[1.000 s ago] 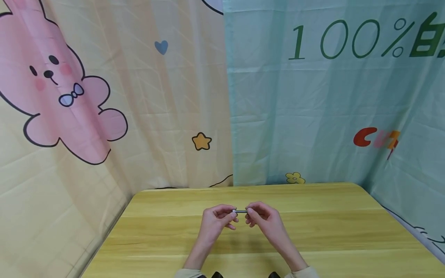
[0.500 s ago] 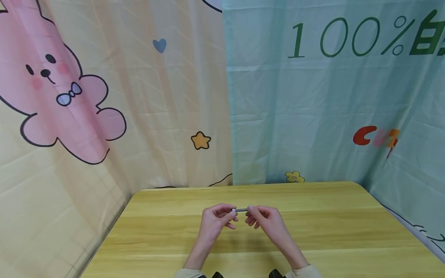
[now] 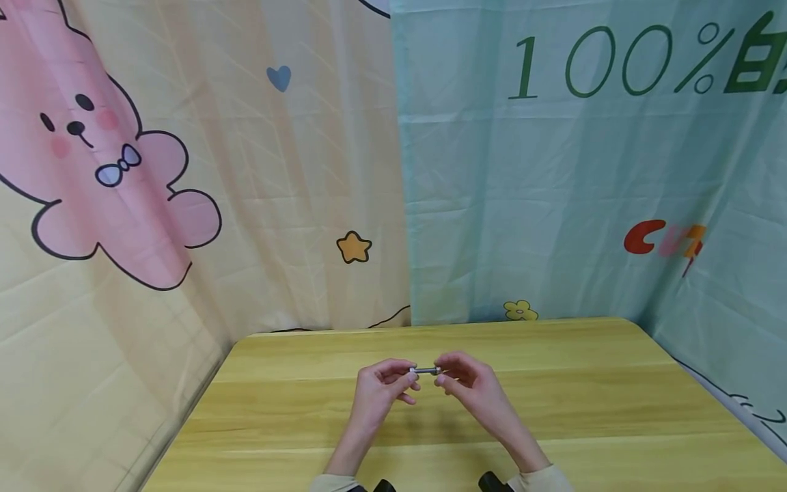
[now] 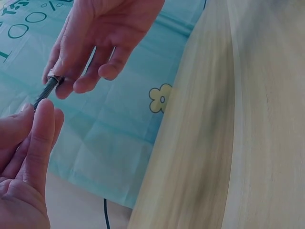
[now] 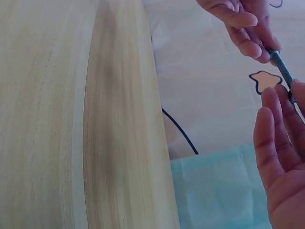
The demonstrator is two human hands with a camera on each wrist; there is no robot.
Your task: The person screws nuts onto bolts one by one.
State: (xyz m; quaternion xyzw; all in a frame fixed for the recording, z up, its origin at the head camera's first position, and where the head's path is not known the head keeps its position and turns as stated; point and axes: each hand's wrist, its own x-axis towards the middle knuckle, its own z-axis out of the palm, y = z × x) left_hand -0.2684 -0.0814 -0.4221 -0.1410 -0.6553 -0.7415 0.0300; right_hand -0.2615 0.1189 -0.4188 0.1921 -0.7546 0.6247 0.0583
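A threaded metal bolt (image 3: 424,371) is held level above the table, between both hands. My left hand (image 3: 376,391) pinches its left end between thumb and fingers, covering much of that end. At the other end sits a small nut (image 4: 55,78), best seen in the left wrist view. My right hand (image 3: 475,386) has its thumb and index fingertips at this nut, on either side of it. In the right wrist view the bolt's thread (image 5: 284,70) shows between the two hands, and the other right fingers extend loosely.
Beneath the hands lies a wood-grain table (image 3: 295,410). Behind it hang a cream curtain (image 3: 277,205) with a pink bear and a pale green curtain (image 3: 467,205) with printed lettering. Two dark objects (image 3: 492,482) show at the sleeves along the bottom edge.
My right thumb rolled forward over the bolt's end, then drew back, and the fingertips have parted so that the nut end shows. My left hand has stayed almost still.
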